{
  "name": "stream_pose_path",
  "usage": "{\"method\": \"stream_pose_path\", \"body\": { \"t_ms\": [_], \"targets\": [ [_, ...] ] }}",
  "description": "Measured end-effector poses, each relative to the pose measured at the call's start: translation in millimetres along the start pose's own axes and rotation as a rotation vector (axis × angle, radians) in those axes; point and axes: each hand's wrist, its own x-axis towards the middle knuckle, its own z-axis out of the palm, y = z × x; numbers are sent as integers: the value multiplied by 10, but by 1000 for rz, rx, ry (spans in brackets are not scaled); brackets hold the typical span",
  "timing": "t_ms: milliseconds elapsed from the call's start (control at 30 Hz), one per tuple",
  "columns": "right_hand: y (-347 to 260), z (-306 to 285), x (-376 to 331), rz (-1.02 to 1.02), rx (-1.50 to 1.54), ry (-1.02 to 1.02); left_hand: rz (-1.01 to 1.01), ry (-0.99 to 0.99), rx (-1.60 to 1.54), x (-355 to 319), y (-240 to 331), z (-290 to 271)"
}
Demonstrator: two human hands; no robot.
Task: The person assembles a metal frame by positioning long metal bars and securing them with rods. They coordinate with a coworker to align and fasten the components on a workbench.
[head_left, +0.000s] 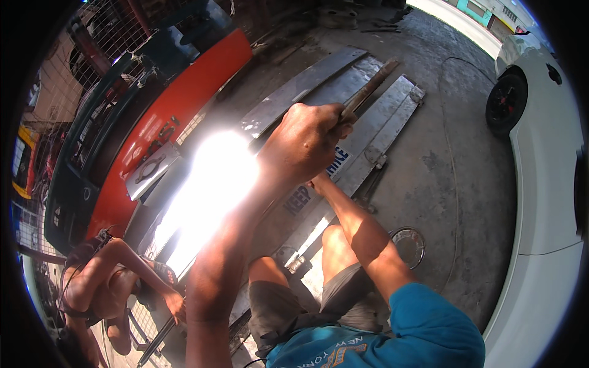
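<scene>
Left hand (310,140) was clenched round a rusty metal rod (370,88), fist raised w/ forearm running up from the lower edge; rod angled up and away over the grey steel plates (343,92) on the concrete floor (454,165), prob. gripped at its lower end for reach. Right hand (317,183) sat low, just under the fist, against the plates, mostly hidden, so can't tell if it gripped anything; arm bent at the elbow. Left of the plates: orange panel (178,107), another person (104,288) crouching. Right of them: white car (540,159).
</scene>
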Motion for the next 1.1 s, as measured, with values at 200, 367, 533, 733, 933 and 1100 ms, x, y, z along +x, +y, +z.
{"method": "stream_pose_path", "body": {
  "t_ms": [200,367,533,733,933,1100],
  "targets": [
    [-750,430,-821,-192,76,-25,115,73,-22,10,-199,-6],
    [-1508,637,-1528,-305,132,-24,237,126,-11,54,-266,33],
    [-2064,889,-2128,-408,230,-128,58,181,-142,-36,-148,83],
    [-2181,896,-2360,-544,329,-5,43,138,-316,76,-182,355],
    [-2320,907,-2624,-513,327,44,120,121,-846,-127,-244,458],
    [-2351,755,-2622,-578,202,92,102,-49,-794,-111,-355,532]
  ]
}}
